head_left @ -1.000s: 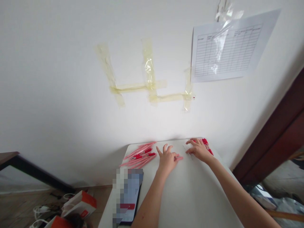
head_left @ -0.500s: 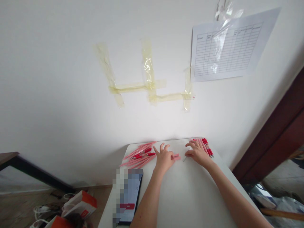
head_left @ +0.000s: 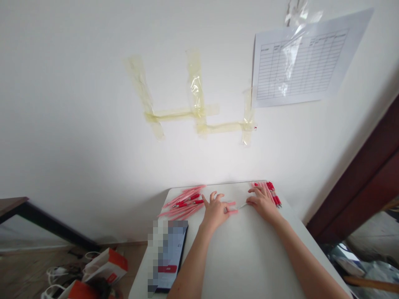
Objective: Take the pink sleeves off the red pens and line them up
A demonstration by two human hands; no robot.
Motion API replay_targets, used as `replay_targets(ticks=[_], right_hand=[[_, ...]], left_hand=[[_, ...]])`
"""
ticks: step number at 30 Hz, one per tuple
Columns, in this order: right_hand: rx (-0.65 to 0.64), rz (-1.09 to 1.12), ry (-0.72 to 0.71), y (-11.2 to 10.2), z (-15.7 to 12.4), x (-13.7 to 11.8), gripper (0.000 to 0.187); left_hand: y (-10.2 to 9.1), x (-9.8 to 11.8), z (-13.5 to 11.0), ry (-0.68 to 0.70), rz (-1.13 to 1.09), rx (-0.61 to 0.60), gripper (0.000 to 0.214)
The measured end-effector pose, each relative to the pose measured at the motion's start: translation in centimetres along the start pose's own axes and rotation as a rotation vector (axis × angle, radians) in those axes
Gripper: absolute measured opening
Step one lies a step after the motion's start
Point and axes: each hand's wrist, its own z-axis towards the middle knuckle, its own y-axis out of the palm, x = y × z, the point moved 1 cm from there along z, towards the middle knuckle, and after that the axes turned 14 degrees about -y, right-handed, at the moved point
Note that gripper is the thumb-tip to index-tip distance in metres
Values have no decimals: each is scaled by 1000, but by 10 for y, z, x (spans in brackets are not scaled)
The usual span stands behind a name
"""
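Observation:
My left hand (head_left: 215, 209) rests on the white table (head_left: 249, 257), its fingers pinching a pale pink pen barrel (head_left: 231, 204) whose end points right. My right hand (head_left: 262, 201) is just to the right of it, fingers pinched on a thin clear refill (head_left: 242, 205) whose tip reaches the barrel's end. A heap of pink barrels and red pens (head_left: 183, 202) lies left of my left hand. A row of red-capped pens (head_left: 272, 193) lies under and behind my right hand at the table's far right corner.
A dark phone (head_left: 170, 255) lies on the table's left edge. The white wall behind carries yellowed tape strips (head_left: 195, 110) and a printed sheet (head_left: 299, 62). Red-and-white boxes (head_left: 106, 265) and cables sit on the floor at left. A dark wooden frame (head_left: 361, 182) stands at right.
My right hand has brought the thin refill left until its tip meets the barrel in my left hand. My left hand has shifted slightly left and down.

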Motion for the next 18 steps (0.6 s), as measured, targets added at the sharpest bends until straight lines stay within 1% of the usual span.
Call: replay_targets(ticks=[6,11,18], right_hand=[[36,-43,14,2,-3,-5,22],[54,-54,29,1,-8,-3,23],[78,-73,34,-4,-10,-3,20]], left_hand=[[4,-4,-3,-23,-25,69,20],[9,-5,-2,-20,-56,110,14],[8,-4,-2,-43,-64,97,28]])
